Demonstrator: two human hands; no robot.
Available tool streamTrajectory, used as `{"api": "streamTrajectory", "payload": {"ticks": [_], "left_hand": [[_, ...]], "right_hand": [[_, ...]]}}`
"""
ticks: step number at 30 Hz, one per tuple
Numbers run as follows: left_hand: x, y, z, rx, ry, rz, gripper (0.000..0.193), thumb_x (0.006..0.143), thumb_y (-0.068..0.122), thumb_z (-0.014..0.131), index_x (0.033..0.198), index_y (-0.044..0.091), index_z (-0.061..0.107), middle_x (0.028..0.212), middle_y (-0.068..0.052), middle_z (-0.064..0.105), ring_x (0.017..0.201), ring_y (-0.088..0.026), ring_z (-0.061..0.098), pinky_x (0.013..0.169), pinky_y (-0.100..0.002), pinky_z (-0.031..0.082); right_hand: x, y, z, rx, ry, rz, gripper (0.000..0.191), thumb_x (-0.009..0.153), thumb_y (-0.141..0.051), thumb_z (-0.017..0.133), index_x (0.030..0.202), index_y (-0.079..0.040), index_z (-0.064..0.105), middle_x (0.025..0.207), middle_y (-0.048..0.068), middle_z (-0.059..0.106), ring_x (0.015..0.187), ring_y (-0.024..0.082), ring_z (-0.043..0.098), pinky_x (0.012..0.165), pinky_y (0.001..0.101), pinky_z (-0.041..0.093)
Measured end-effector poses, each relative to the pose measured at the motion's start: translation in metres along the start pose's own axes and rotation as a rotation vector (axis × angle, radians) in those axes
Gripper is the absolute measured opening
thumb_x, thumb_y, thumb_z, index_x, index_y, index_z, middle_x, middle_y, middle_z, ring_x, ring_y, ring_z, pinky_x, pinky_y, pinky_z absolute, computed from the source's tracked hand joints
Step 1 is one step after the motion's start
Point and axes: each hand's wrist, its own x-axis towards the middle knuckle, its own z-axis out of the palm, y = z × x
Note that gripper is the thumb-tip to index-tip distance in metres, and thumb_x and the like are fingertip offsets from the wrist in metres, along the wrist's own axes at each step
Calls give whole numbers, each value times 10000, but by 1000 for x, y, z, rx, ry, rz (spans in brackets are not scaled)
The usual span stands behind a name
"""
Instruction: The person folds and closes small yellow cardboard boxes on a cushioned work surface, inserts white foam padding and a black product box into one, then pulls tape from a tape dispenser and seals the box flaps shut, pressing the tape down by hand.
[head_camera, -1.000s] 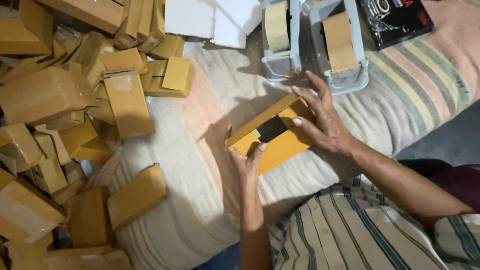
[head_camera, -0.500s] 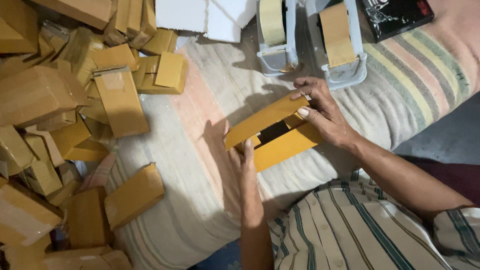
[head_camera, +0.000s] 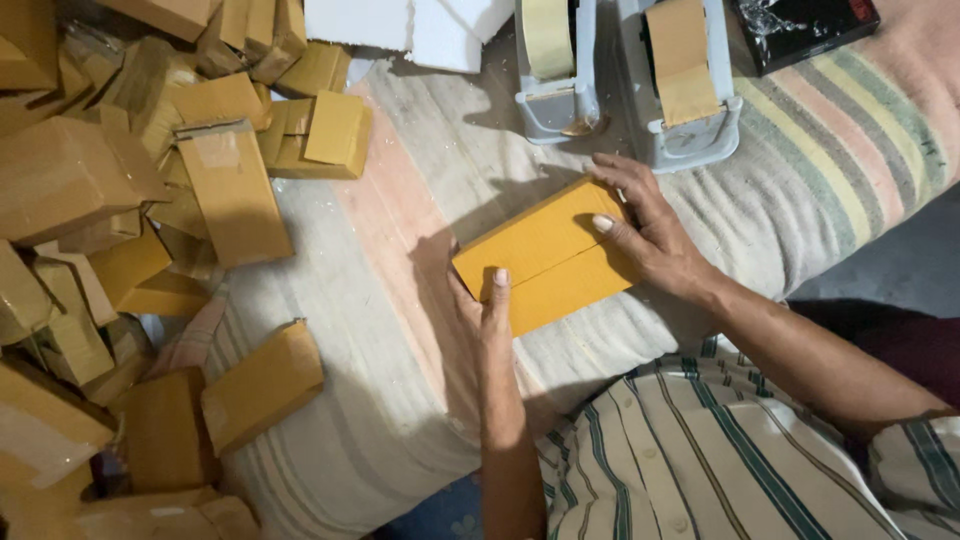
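Pressing the small cardboard box (head_camera: 545, 255) shut on the striped cloth (head_camera: 850, 150), left hand (head_camera: 487, 320) clasps its near-left end, right hand (head_camera: 650, 235) seemingly its far-right, long axis between them.

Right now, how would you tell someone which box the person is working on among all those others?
Start at the striped cloth and its two grey tape dispensers at the top. Just below them lies a small yellow-brown cardboard box, flaps shut, with the left hand at its near edge and the right hand pressing its far end. The other boxes lie heaped untouched on the left.
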Motion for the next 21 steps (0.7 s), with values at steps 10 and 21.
{"api": "streamTrajectory", "payload": {"ticks": [10, 21], "left_hand": [[-5, -14, -8, -107, -7, -72, 724, 784, 345, 927, 1268, -30, 541, 1177, -138, 636, 1068, -215, 611, 944, -366, 545], [-9, 12, -50, 907, -183, 735, 501, 939, 89, 673, 1408, 19, 510, 1479, -179, 542, 1366, -414, 537, 1212, -523, 375]], "right_hand": [[3, -8, -2, 117, -42, 357, 842, 921, -322, 735, 1566, -21, 285, 1426, 192, 549, 1325, 273, 569, 1075, 402, 476], [16, -1, -39, -392, -419, -233, 806, 798, -100, 758, 1515, -35, 395, 1591, 166, 381, 1456, 372, 383, 1190, 460, 362]]}}
